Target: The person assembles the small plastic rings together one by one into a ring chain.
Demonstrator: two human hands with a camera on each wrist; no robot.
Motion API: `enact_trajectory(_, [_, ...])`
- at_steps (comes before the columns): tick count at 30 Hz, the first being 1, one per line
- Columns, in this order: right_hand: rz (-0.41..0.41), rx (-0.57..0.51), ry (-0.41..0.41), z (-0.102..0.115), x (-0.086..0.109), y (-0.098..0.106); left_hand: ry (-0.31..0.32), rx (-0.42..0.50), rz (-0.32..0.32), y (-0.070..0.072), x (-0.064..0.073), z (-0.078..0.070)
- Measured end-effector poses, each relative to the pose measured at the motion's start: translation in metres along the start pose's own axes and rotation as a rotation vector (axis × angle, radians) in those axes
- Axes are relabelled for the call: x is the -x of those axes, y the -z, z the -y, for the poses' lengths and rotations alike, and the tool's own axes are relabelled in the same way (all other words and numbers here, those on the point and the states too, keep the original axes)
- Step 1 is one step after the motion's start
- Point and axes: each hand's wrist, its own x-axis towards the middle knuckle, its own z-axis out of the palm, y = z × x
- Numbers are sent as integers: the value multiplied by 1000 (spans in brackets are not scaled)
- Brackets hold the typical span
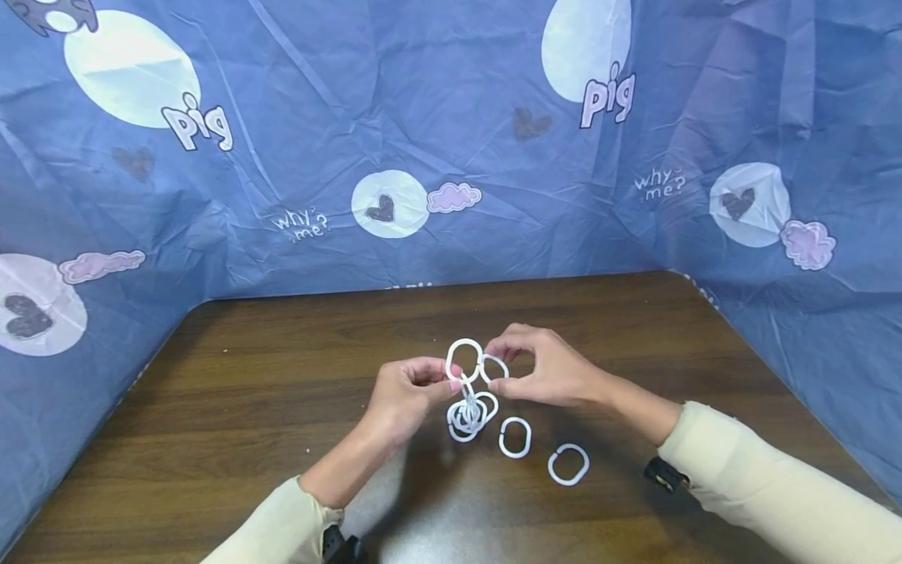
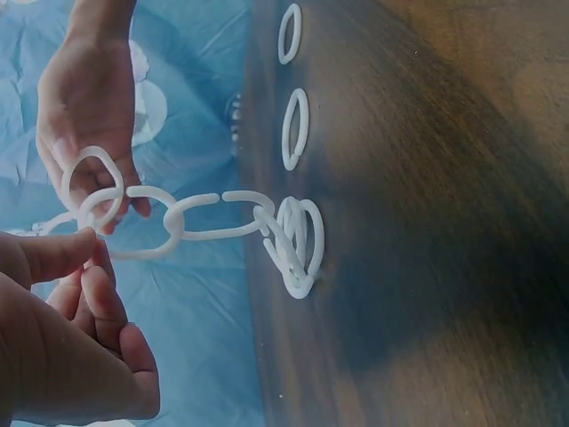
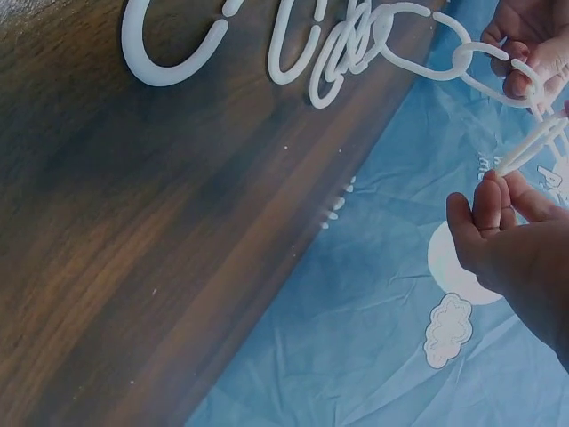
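Observation:
A chain of white oval curtain rings (image 2: 218, 234) hangs down to the dark wooden table, its lower rings bunched in a heap (image 1: 468, 417). Near its top my left hand (image 1: 405, 399) pinches a ring between thumb and fingertips. One upper ring (image 1: 465, 341) stands up above those fingertips. My right hand (image 1: 553, 368) pinches another ring (image 1: 504, 366) against that upper ring's right side. Whether these two are hooked together, I cannot tell. Each ring that shows clearly has a small gap in its loop.
Two loose rings lie on the table right of the heap, one nearer (image 1: 529, 439) and one farther right (image 1: 569, 446). The wooden table (image 1: 247, 407) is bordered behind and at the sides by a blue printed cloth (image 1: 423, 94).

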Motion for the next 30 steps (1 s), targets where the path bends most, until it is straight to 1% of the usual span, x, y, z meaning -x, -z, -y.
enact_trajectory(6, [-12, 57, 29, 4, -1, 0, -9, -13, -11, -1, 1, -1])
enact_trajectory(10, [-23, 73, 40, 7, -3, -1, -39, -34, 16, -3, 2, -2])
enact_trajectory(14, [-53, 96, 53, 8, -5, -1, -63, -54, 38, -6, 3, -2])
enact_trajectory(24, [-128, 158, 81, 9, -8, -1, -56, -68, 30, -5, 4, -1])
enact_trajectory(30, [-167, 184, 88, 11, -8, -2, -75, -80, 26, -4, 5, -2])
